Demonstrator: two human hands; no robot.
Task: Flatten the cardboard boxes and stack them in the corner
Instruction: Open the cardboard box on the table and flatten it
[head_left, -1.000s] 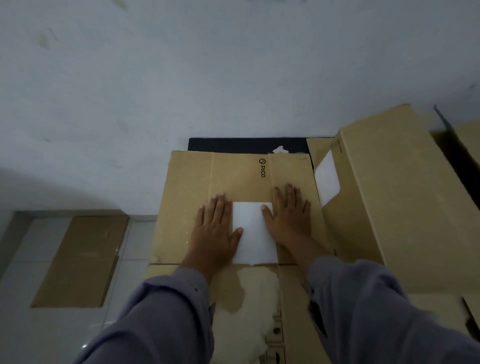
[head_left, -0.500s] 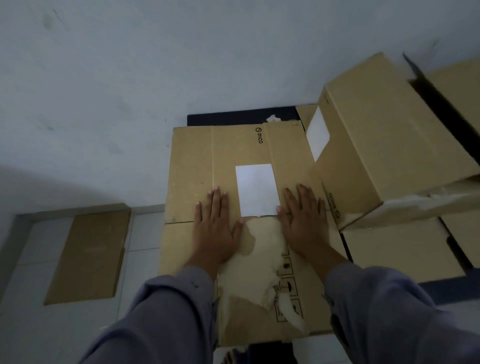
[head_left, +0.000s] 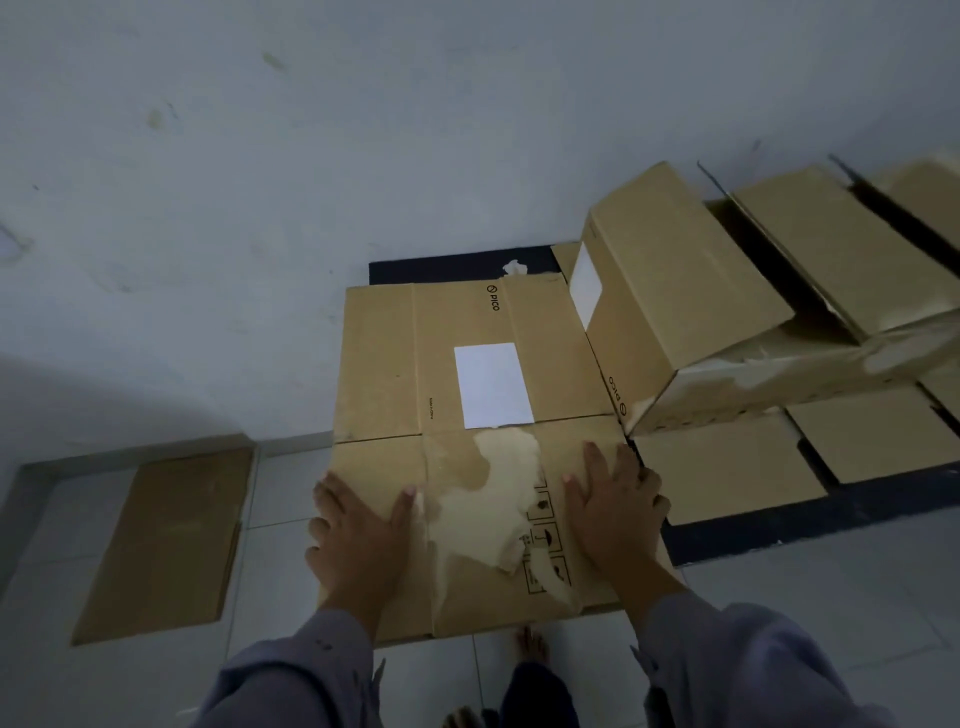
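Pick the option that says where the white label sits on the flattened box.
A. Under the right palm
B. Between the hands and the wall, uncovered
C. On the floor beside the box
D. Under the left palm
B: the white label lies bare on the flattened box, beyond the left hand and right hand, which press the near panel.

Long grey-lavender sleeves (head_left: 291, 680) cover both arms, dark trousers (head_left: 535, 696) below, feet bare.

Flattened brown cardboard box (head_left: 467, 395) lay flat on the floor against the wall, white label on top, surface torn pale near its front, unflattened box (head_left: 675, 291) tilted just beside its right edge, another flat sheet (head_left: 166, 540) lay apart at left
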